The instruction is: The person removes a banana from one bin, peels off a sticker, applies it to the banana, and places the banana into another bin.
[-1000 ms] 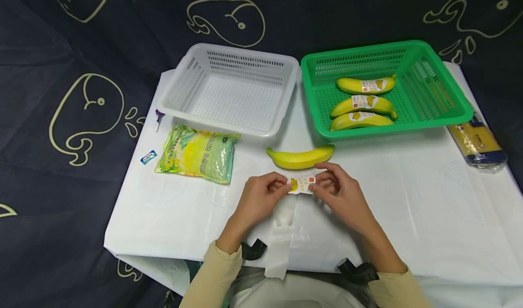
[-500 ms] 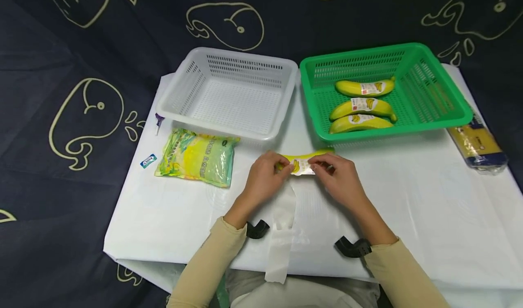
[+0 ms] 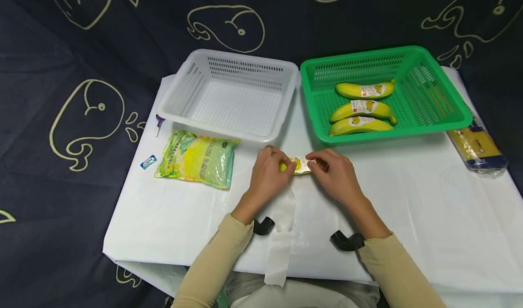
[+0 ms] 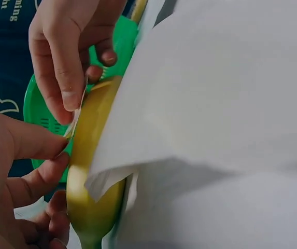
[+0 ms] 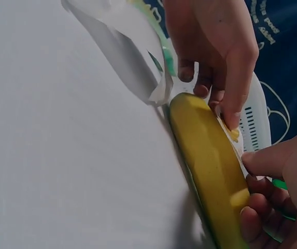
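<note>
A: Nearest, what is held?
B: Left hand (image 3: 267, 174) and right hand (image 3: 333, 174) each pinch one end of a label (image 3: 301, 165), pressing it flat along a banana (image 5: 210, 166) lying on the bench (image 3: 408, 217).
A: Farther?
B: Snack bag (image 3: 196, 158); white basket (image 3: 230, 92); green basket (image 3: 457, 112), holding three labelled bananas (image 3: 361, 108).
</note>
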The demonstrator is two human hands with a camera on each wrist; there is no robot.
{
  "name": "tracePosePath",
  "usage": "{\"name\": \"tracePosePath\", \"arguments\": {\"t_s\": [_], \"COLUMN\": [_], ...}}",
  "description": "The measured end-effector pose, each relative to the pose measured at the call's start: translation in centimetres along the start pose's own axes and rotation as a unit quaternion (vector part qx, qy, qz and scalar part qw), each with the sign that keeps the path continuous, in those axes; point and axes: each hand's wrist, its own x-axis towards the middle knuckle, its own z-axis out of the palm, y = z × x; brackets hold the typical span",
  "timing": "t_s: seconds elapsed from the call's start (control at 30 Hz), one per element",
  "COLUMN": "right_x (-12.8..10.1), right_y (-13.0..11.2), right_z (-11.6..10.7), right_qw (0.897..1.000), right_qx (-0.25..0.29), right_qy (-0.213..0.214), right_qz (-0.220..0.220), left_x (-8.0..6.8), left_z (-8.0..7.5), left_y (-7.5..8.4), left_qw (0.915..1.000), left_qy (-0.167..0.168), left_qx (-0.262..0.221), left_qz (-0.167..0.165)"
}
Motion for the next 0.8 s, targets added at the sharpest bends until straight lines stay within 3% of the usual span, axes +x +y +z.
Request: {"name": "tracePosePath", "arguments": {"t_s": [0.2,0.27,0.4,0.57,0.67,0.8], "right_x": [-0.4,-0.5,-0.7,-0.7,-0.7,-0.6], "right_y": [0.2,0.3,0.7,1.4,1.8,2.4], "right_z": [0.5,0.6,0.4,0.2,0.1,0.0], "right_qw": [1.000,1.000,1.000,0.998,0.997,0.998], "right_qx": [0.007,0.003,-0.009,-0.029,-0.038,-0.022], "right_qy": [0.003,0.001,0.001,-0.003,-0.005,-0.012], "right_qz": [-0.008,-0.011,-0.013,-0.048,-0.070,-0.062], "left_x": [0.3,0.3,0.1,0.0,0.1,0.3], "left_z": [0.1,0.2,0.3,0.1,-0.2,-0.6], "left_y": [-0.3,-0.5,-0.9,-1.3,-1.2,-1.2], "left_qw": [0.9996,0.9997,0.9981,0.9870,0.9792,0.9699], "left_qy": [-0.011,-0.010,-0.007,0.001,-0.006,-0.025], "left_qx": [-0.015,-0.021,-0.005,0.045,0.085,0.129], "left_qz": [-0.021,-0.010,0.062,0.154,0.184,0.205]}}
